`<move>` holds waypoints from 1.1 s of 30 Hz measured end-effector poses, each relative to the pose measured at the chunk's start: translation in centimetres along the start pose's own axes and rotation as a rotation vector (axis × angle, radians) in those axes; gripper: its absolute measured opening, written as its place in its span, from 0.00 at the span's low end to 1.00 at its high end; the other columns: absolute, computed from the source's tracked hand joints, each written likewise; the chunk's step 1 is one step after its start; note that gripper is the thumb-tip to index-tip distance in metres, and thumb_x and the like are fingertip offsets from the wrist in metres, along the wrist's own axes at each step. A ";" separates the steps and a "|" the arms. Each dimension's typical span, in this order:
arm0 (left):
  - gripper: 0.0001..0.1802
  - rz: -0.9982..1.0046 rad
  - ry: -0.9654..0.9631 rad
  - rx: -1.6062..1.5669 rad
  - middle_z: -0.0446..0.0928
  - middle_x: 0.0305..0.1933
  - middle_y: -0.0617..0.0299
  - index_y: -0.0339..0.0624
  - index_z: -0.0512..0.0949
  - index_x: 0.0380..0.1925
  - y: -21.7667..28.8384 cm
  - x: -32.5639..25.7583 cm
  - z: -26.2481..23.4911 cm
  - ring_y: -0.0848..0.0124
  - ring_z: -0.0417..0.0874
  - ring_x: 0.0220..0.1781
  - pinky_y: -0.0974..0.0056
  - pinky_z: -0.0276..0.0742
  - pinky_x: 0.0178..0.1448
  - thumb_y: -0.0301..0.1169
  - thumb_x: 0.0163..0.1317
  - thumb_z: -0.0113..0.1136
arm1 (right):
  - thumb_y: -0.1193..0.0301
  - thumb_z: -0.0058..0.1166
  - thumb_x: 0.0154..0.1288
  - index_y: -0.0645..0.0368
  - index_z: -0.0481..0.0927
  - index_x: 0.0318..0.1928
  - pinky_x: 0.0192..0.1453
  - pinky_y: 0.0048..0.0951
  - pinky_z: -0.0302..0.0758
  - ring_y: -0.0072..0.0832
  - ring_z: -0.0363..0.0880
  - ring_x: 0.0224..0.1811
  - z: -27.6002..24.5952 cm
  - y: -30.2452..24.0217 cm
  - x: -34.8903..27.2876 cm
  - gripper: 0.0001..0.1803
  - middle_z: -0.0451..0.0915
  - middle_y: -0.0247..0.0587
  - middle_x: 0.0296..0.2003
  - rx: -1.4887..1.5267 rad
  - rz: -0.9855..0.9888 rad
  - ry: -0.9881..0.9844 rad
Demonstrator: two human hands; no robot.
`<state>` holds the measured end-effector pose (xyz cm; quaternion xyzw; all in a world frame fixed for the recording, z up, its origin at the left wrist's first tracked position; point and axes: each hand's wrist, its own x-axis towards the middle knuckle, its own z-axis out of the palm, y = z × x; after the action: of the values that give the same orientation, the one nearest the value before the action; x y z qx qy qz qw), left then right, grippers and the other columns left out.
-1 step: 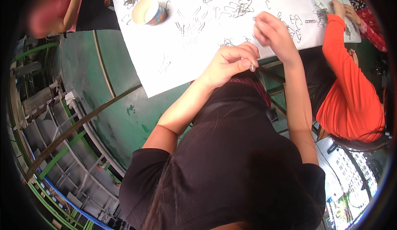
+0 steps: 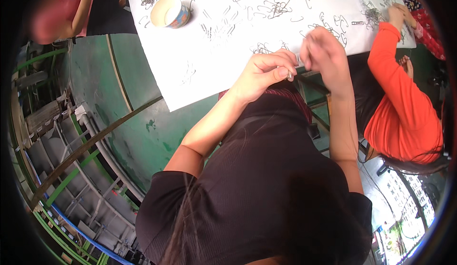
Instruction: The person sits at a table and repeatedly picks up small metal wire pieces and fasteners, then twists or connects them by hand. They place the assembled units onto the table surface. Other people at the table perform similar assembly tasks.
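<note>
My left hand (image 2: 269, 74) is closed in a pinch at the near edge of the white-covered table (image 2: 166, 81). A small silvery piece (image 2: 289, 76) shows between its thumb and fingers, too small to name. Just right of it, my right hand (image 2: 326, 58) hovers with bent fingers, smeared by motion; whether anything is in them cannot be made out. Beyond my hands lie loose dark wire hooks (image 2: 278, 8), curved and partly tangled, with another heap (image 2: 261, 49) close behind my left hand. Short dark strips (image 2: 219, 24) are laid out in rows farther left.
A white paper tub (image 2: 169, 13) with a blue patterned side stands at the far left of the table. To the right, a person in an orange sleeve (image 2: 383, 41) works at the table beside another person in red (image 2: 428, 36). Someone in pink (image 2: 66, 8) is at far left.
My right hand has moved slightly down and to the right, and its fingers are now blurred. My left hand keeps its pinch in the same place. The orange-sleeved arm has shifted a little.
</note>
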<state>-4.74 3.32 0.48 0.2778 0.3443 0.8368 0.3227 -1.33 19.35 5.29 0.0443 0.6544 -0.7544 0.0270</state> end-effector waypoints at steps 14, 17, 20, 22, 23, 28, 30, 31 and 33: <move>0.07 -0.103 -0.118 0.211 0.74 0.27 0.61 0.37 0.78 0.26 0.6 0.4 0.7 0.65 0.69 0.39 0.62 0.66 0.46 0.30 0.55 0.56 | 0.79 0.46 0.56 0.63 0.69 0.30 0.21 0.20 0.65 0.21 0.68 0.16 2.6 0.6 -6.0 0.01 0.70 0.37 0.17 -0.430 -0.393 0.250; 0.08 -0.107 -0.095 0.141 0.74 0.27 0.61 0.36 0.78 0.26 0.3 0.4 0.6 0.66 0.69 0.39 0.63 0.66 0.45 0.30 0.55 0.56 | 0.79 0.47 0.53 0.63 0.69 0.27 0.19 0.22 0.63 0.23 0.65 0.13 2.5 0.4 -6.1 0.02 0.68 0.38 0.16 -0.522 -0.438 0.261; 0.08 -0.143 -0.094 0.195 0.74 0.26 0.61 0.35 0.78 0.26 0.5 0.4 0.7 0.67 0.69 0.37 0.63 0.66 0.44 0.30 0.55 0.57 | 0.80 0.48 0.51 0.63 0.69 0.26 0.17 0.23 0.61 0.25 0.62 0.12 2.4 0.3 -5.6 0.02 0.66 0.38 0.15 -0.653 -0.589 0.267; 0.07 -0.146 -0.102 0.207 0.74 0.26 0.61 0.35 0.78 0.27 0.3 0.3 0.7 0.67 0.69 0.37 0.64 0.66 0.43 0.29 0.54 0.57 | 0.81 0.48 0.50 0.63 0.69 0.25 0.16 0.24 0.60 0.26 0.61 0.11 2.6 0.5 -5.3 0.03 0.64 0.38 0.15 -0.613 -0.613 0.269; 0.07 -0.146 -0.105 0.212 0.74 0.26 0.61 0.35 0.78 0.27 0.3 0.3 0.7 0.67 0.69 0.36 0.64 0.66 0.43 0.29 0.54 0.58 | 0.81 0.48 0.49 0.63 0.69 0.25 0.16 0.23 0.59 0.25 0.61 0.11 2.6 0.6 -5.4 0.03 0.64 0.37 0.15 -0.612 -0.599 0.284; 0.07 -0.135 -0.103 0.227 0.73 0.26 0.61 0.35 0.78 0.27 0.2 0.2 0.7 0.67 0.69 0.36 0.64 0.66 0.43 0.29 0.52 0.59 | 0.82 0.49 0.48 0.63 0.69 0.25 0.15 0.22 0.57 0.23 0.59 0.11 3.0 1.0 -5.7 0.04 0.63 0.35 0.15 -0.588 -0.562 0.371; 0.07 -0.124 -0.108 0.229 0.73 0.26 0.61 0.35 0.78 0.27 0.1 0.3 0.6 0.67 0.69 0.36 0.64 0.66 0.43 0.29 0.52 0.59 | 0.82 0.49 0.48 0.63 0.69 0.25 0.15 0.21 0.57 0.22 0.59 0.11 2.9 1.1 -5.5 0.03 0.64 0.34 0.15 -0.618 -0.611 0.368; 0.07 -0.120 -0.112 0.232 0.73 0.26 0.61 0.35 0.78 0.27 0.1 0.3 0.5 0.67 0.69 0.36 0.64 0.66 0.42 0.29 0.52 0.59 | 0.82 0.49 0.48 0.63 0.70 0.25 0.15 0.21 0.57 0.21 0.58 0.11 2.8 1.2 -5.5 0.03 0.64 0.34 0.15 -0.632 -0.635 0.366; 0.07 -0.123 -0.117 0.239 0.73 0.25 0.61 0.34 0.78 0.27 0.1 0.3 0.5 0.67 0.69 0.36 0.64 0.66 0.42 0.28 0.52 0.59 | 0.82 0.49 0.49 0.63 0.70 0.26 0.15 0.21 0.57 0.21 0.58 0.11 2.8 1.3 -5.5 0.03 0.65 0.34 0.15 -0.613 -0.623 0.387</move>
<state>-4.60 3.70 0.93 0.3409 0.4385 0.7509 0.3572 4.16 16.27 4.98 -0.0242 0.8219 -0.4766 -0.3109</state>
